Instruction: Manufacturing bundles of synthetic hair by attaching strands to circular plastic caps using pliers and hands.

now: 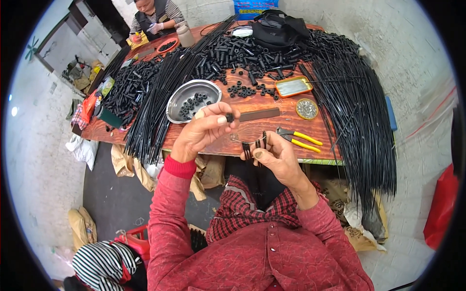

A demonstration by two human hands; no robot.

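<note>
Now I thread beads over the table (pixel 272 127).
My left hand (pixel 201 132) pinches a bead (pixel 229 117); my right hand (pixel 276 157) grips a beaded wire (pixel 252 143).

Wooden table (pixel 262 127), reddish, worn. Pale tiled floor (pixel 412 97) at right; dark mat (pixel 114 194) below the table's left. Crumpled brown paper (pixel 126 165) under its edge. Even daylight.

Bowl (pixel 175 103) left on table (pixel 252 127), pliers (pixel 298 138) right, rods (pixel 357 114) far right
</note>
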